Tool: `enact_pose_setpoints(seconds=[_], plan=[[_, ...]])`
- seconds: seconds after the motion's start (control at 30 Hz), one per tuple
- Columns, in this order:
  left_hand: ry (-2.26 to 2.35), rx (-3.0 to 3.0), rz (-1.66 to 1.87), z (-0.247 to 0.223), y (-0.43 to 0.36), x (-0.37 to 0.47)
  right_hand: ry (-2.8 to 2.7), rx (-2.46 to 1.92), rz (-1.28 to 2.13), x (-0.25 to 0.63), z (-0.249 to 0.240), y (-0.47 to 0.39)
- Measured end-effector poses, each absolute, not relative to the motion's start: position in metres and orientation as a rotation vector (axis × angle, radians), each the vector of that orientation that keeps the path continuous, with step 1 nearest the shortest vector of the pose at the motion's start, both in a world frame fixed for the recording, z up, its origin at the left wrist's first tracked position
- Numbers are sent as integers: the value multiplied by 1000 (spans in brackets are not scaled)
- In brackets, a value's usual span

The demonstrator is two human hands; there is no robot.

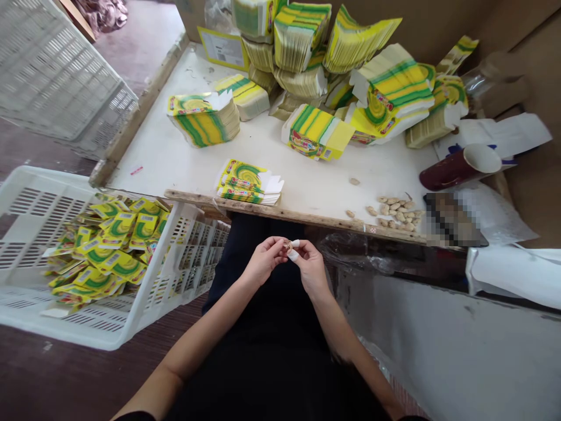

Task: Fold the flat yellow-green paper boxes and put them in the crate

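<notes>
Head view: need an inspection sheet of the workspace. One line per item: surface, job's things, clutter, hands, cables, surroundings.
Surface: white tabletop with scattered marks; wooden strip along the near edge.
Job's things: small brown piece, likely a peanut, mostly hidden by fingers.
Clutter: yellow-green carton stacks toward the back; loose peanuts near the front right; maroon cup beyond them.
Hands: left hand and right hand meet at the piece, fingertips closed on it; white wraps on the right thumb and index finger.
Cables: nothing seen.
Surroundings: white crate of yellow-green packets at left; brown cardboard behind the table.
</notes>
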State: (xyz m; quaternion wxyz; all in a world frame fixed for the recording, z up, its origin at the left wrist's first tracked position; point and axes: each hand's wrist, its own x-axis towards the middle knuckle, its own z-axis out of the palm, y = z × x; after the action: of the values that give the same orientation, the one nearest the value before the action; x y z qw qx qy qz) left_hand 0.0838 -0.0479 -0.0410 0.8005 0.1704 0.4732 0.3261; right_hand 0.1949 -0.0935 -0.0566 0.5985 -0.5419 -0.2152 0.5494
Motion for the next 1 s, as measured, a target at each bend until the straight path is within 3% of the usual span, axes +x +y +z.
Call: enact_pose_setpoints(seconds=[1.0], plan=[[925, 352, 697, -38, -50, 83, -112, -983, 1537, 194, -66, -93]])
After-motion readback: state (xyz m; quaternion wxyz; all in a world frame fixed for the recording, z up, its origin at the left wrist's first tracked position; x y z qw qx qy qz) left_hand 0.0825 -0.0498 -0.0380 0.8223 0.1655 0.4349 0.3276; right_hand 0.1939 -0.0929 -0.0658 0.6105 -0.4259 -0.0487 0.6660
